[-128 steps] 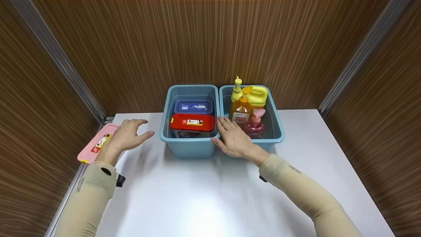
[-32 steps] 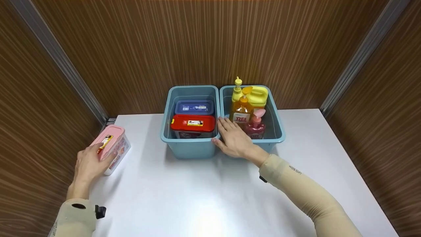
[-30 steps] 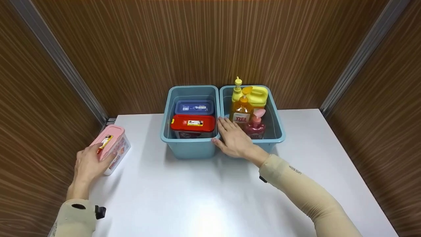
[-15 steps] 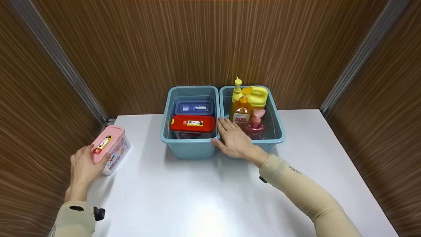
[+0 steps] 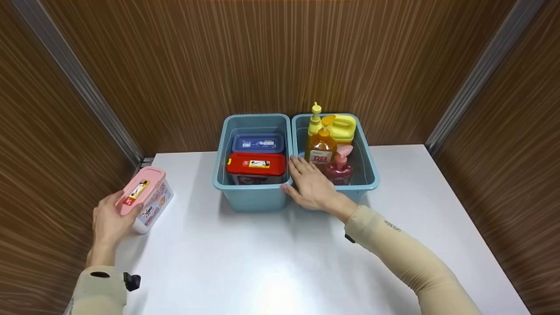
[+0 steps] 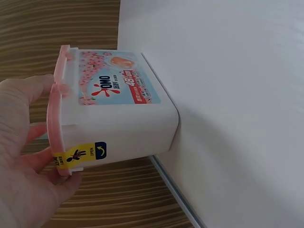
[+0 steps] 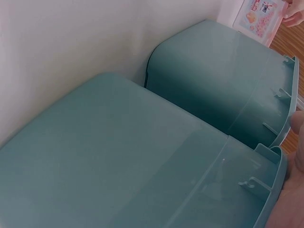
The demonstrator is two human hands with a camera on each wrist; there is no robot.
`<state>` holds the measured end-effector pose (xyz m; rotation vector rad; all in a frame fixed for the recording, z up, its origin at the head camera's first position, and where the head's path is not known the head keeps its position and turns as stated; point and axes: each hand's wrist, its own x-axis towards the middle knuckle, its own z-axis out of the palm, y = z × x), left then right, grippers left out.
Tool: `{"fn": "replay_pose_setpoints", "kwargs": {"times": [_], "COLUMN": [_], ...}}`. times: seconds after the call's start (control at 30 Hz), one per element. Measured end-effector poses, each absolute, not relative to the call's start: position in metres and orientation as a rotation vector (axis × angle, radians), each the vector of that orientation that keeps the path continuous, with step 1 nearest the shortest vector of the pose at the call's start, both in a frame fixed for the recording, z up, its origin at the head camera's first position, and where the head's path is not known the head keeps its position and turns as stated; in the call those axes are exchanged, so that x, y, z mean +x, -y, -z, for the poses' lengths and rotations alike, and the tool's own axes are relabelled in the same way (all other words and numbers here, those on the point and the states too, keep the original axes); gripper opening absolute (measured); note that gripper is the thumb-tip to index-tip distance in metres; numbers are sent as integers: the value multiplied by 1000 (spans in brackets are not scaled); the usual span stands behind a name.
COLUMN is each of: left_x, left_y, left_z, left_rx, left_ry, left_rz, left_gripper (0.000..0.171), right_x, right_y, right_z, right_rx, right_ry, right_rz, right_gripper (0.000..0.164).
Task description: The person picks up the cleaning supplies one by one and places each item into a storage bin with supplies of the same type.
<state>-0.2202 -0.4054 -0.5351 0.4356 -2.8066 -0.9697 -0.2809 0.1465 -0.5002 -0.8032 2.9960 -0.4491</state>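
Note:
My left hand (image 5: 109, 221) grips the near end of a laundry pod box (image 5: 151, 205) at the left edge of the table. The box is white with a pink lid, and its OMO label (image 6: 116, 78) faces right. In the left wrist view, thumb and fingers lie on opposite sides of the lid. My right hand (image 5: 311, 186) rests with straight fingers over the adjoining rims of two blue bins. A red-lidded box (image 5: 256, 162) and a blue-lidded box (image 5: 258, 142) sit in the left bin (image 5: 253, 199). The right bin (image 5: 372, 175) is partly covered by that hand.
In the right bin stand an orange pump bottle (image 5: 321, 144), a dark pink pump bottle (image 5: 340, 173), a yellow pump bottle (image 5: 315, 124) and a yellow jug (image 5: 343, 127). Wood-grain walls close in the white table (image 5: 245, 258) at the back and both sides.
Since the oldest frame, my left hand has come to the box's near end, and the box has shifted right. Over the last second its fingers slid slightly left along the lid. The right hand stayed put.

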Motion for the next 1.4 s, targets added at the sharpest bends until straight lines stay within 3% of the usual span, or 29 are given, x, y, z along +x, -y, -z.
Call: {"fn": "replay_pose_setpoints", "kwargs": {"times": [0.2,1.2,1.4], "left_x": [-222,-233,-232], "left_y": [407,405,403], "left_z": [537,552,552], "left_rx": [433,604,563], "left_ry": [2732,2686,2645], "left_rz": [1033,1218,1187], "left_gripper": [66,77,71], "right_x": [-281,-281,-281], "right_y": [-146,-146,-146], "right_z": [499,500,499], "right_rx": [-796,-800,-796], "right_ry": [-2988,-2991,-2992], "right_rz": [450,444,443], "right_gripper": [88,90,89]}}
